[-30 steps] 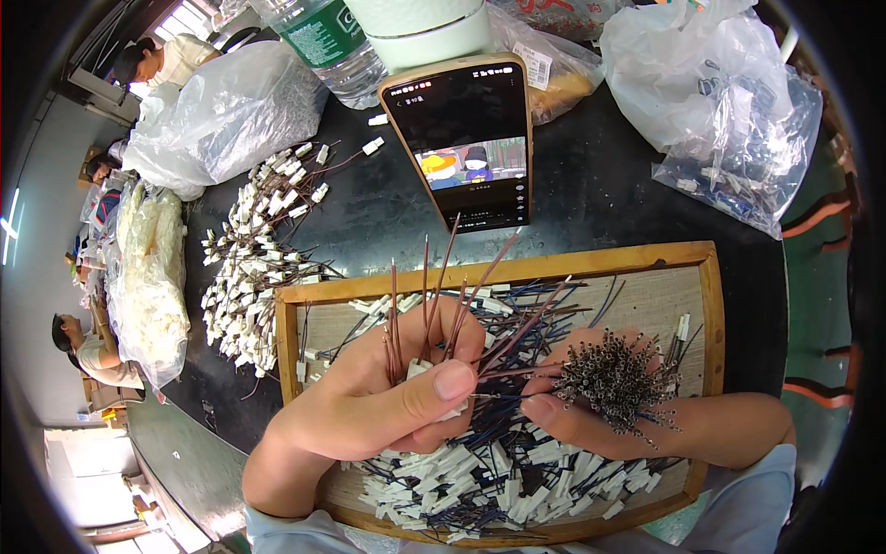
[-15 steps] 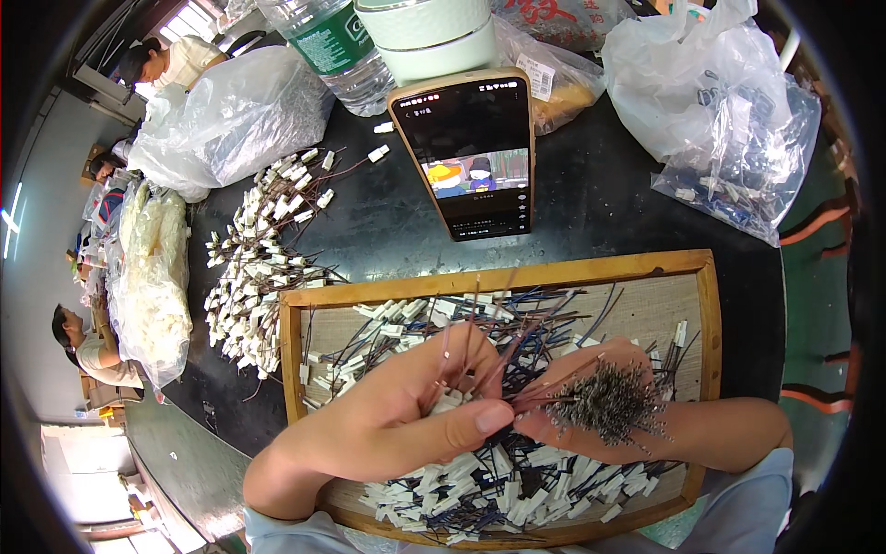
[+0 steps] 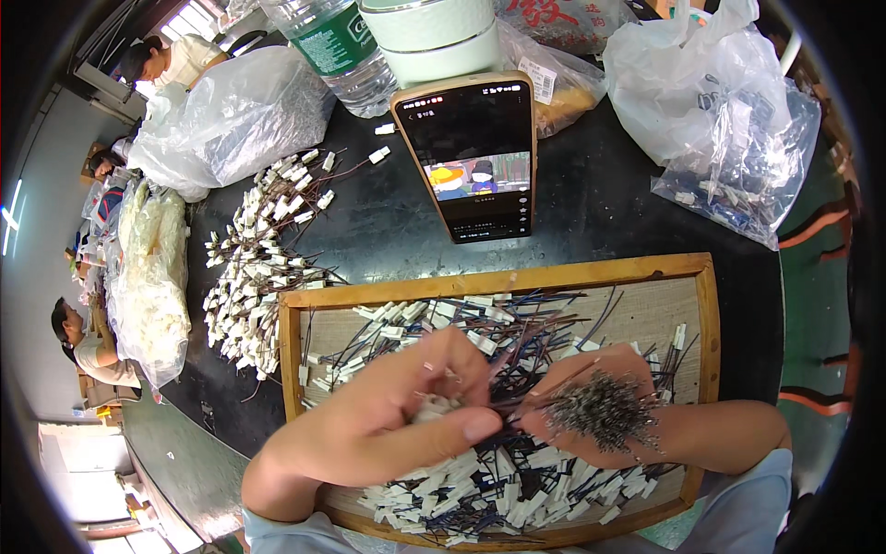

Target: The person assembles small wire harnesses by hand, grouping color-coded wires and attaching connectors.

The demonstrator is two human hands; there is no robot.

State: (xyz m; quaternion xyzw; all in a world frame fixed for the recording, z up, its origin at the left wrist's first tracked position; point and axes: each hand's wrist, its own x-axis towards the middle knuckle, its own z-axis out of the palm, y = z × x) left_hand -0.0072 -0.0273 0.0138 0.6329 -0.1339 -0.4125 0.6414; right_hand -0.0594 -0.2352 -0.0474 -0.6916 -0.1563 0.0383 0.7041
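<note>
Over the wooden tray (image 3: 498, 280), both my hands work close together. My left hand (image 3: 397, 406) is curled with its thumb toward the right hand, closed around white plastic connectors (image 3: 437, 404) that are partly hidden and blurred. Thin brown wires run between the two hands. In my right hand (image 3: 577, 379) is a thick bundle of wires (image 3: 604, 411), its metal terminal ends fanned out to the right. Beneath the hands, many white connectors with dark blue and brown wires (image 3: 517, 489) lie loose in the tray.
Left of the tray is a pile of white connectors with brown wires (image 3: 263, 268). Behind it stands a phone (image 3: 471, 166) showing a cartoon, against a pale green container (image 3: 434, 46). A water bottle (image 3: 341, 55) and plastic bags (image 3: 692, 102) surround the black table (image 3: 378, 231). Other people sit at far left.
My left hand has shifted slightly, and its fingers are blurred. The wires that stood up above it no longer show. My right hand keeps its bundle almost in place.
</note>
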